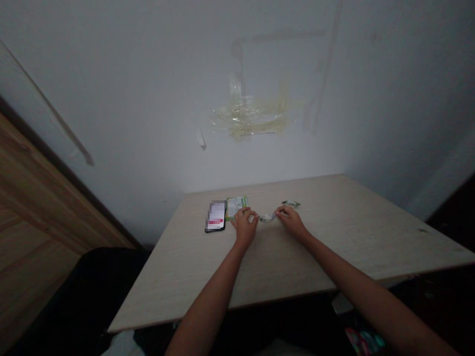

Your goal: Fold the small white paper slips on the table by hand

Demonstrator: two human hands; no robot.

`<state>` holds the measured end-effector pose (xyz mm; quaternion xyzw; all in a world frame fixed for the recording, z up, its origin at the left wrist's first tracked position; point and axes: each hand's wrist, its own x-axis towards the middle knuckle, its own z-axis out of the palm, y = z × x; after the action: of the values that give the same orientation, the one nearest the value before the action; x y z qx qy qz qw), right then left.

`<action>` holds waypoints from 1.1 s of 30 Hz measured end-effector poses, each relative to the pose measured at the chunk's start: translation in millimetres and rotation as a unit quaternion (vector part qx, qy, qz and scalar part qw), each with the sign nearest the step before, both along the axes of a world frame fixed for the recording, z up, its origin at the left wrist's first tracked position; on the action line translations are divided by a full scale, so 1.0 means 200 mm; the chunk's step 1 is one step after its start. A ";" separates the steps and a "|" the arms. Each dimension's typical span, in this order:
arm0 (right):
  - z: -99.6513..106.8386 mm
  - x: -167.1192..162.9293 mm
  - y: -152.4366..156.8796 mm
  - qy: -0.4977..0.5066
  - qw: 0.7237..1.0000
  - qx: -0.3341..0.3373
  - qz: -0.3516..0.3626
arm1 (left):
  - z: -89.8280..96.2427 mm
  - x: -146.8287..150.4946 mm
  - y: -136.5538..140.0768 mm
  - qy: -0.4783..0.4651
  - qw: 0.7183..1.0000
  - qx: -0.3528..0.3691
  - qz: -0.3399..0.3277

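Observation:
Over the middle of the table, my left hand (246,228) and my right hand (291,221) face each other with fingertips pinched. A small silvery-grey curved strip (266,218) spans the short gap between them, one end at each hand's fingertips. It is too small to tell its exact kind. Just behind my left hand lies a green-and-white printed packet (236,203), partly covered by the fingers. A small green-and-white wrapper (291,203) rests on the table beyond my right hand.
Left of the packet lies a phone (216,216) with its screen lit. The pale wooden table (193,277) backs onto a wall (148,123) bearing old clear tape (252,116). A wooden panel (33,217) stands at the far left.

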<state>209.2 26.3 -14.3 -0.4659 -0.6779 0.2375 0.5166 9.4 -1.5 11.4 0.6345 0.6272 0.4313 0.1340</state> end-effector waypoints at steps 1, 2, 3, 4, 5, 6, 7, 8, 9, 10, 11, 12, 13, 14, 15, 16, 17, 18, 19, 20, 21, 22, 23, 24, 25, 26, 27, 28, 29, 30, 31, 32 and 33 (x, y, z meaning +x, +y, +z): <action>0.00 0.00 0.01 0.008 1.000 -0.006 0.001 | 0.00 0.00 0.00 0.001 1.000 0.000 0.004; -0.01 0.00 0.01 0.015 1.000 -0.012 0.003 | 0.00 0.00 0.00 0.002 1.000 0.000 0.007; -0.01 0.00 0.01 0.023 1.000 -0.019 0.004 | 0.00 0.00 0.00 0.002 1.000 0.000 0.011; -0.02 0.00 0.02 0.030 0.999 -0.025 0.002 | 0.00 0.00 0.00 0.002 1.000 0.001 0.014; -0.02 0.00 0.02 0.036 0.999 -0.029 0.000 | 0.00 0.00 0.00 0.002 1.000 0.003 0.018; -0.02 0.00 0.02 0.043 0.999 -0.034 -0.004 | 0.00 0.01 0.00 0.002 1.000 0.004 0.022; -0.02 0.00 0.03 0.049 0.998 -0.037 -0.008 | 0.00 0.01 0.00 0.003 1.000 0.007 0.025; -0.02 -0.01 0.03 0.055 0.998 -0.039 -0.011 | 0.00 0.01 0.00 0.005 1.000 0.009 0.028; -0.03 -0.01 0.03 0.061 0.997 -0.041 -0.015 | 0.00 0.02 0.00 0.008 0.999 0.010 0.031; -0.03 -0.01 0.03 0.065 0.997 -0.041 -0.018 | -0.01 0.02 0.00 0.012 0.999 0.010 0.035; -0.03 -0.01 0.03 0.068 0.997 -0.040 -0.022 | -0.01 0.03 0.00 0.017 0.999 0.008 0.038; -0.03 -0.01 0.03 0.069 0.997 -0.038 -0.025 | -0.01 0.03 0.01 0.021 0.999 0.007 0.042; -0.04 -0.01 0.03 0.068 0.997 -0.035 -0.029 | -0.01 0.03 0.01 0.026 0.999 0.007 0.046; -0.04 -0.01 0.03 0.065 0.997 -0.032 -0.033 | -0.02 0.04 0.00 0.031 0.998 0.007 0.048; -0.04 -0.01 0.03 0.060 0.997 -0.028 -0.037 | -0.02 0.04 0.00 0.037 0.998 0.007 0.051; -0.04 0.00 0.02 0.050 0.998 -0.024 -0.039 | -0.02 0.04 0.00 0.045 0.998 0.009 0.051; -0.04 0.00 0.02 0.035 0.998 -0.021 -0.040 | -0.03 0.03 0.00 0.057 0.997 0.011 0.049; -0.04 0.01 0.02 0.016 0.999 -0.019 -0.039 | -0.03 0.03 0.00 0.071 0.996 0.012 0.045; -0.04 0.01 0.01 -0.004 0.999 -0.017 -0.035 | -0.03 0.02 -0.01 0.089 0.995 0.013 0.037; -0.03 0.02 0.01 -0.023 0.999 -0.017 -0.032 | -0.04 0.01 -0.01 0.105 0.994 0.011 0.023; -0.03 0.02 0.00 -0.039 0.999 -0.016 -0.029 | -0.04 0.00 -0.01 0.116 0.993 0.011 0.010; -0.03 0.02 0.00 -0.052 0.998 -0.015 -0.025 | -0.04 -0.01 -0.02 0.127 0.992 0.010 -0.002; -0.03 0.02 -0.01 -0.063 0.998 -0.013 -0.021 | -0.03 -0.02 -0.02 0.135 0.991 0.004 -0.014; -0.02 0.02 -0.01 -0.072 0.997 -0.011 -0.016 | -0.03 -0.02 -0.02 0.139 0.990 0.000 -0.025; -0.02 0.02 -0.01 -0.080 0.997 -0.009 -0.013 | -0.03 -0.02 -0.03 0.140 0.990 -0.003 -0.034; -0.02 0.02 -0.02 -0.086 0.996 -0.008 -0.009 | -0.02 -0.03 -0.03 0.141 0.989 -0.007 -0.043; -0.02 0.02 -0.02 -0.090 0.996 -0.007 -0.005 | -0.02 -0.03 -0.03 0.142 0.988 -0.009 -0.051; -0.02 0.02 -0.02 -0.092 0.996 -0.007 -0.003 | -0.01 -0.03 -0.03 0.144 0.988 -0.012 -0.057; -0.02 0.02 -0.02 -0.092 0.996 -0.006 -0.001 | -0.01 -0.03 -0.03 0.146 0.987 -0.014 -0.060; -0.02 0.02 -0.02 -0.090 0.996 -0.004 0.001 | 0.00 -0.03 -0.03 0.149 0.987 -0.017 -0.061; -0.02 0.02 -0.02 -0.088 0.996 0.000 0.003 | 0.00 -0.04 -0.03 0.152 0.986 -0.018 -0.059; -0.02 0.02 -0.02 -0.088 0.996 0.006 0.005 | 0.00 -0.04 -0.03 0.155 0.986 -0.018 -0.055; -0.02 0.02 -0.01 -0.092 0.996 0.014 0.007 | 0.01 -0.05 -0.03 0.158 0.986 -0.019 -0.051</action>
<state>212.9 23.4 -17.4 -0.4733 -0.7291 0.1877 0.4574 0.2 -7.3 12.7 0.7232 0.6152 0.3065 0.0669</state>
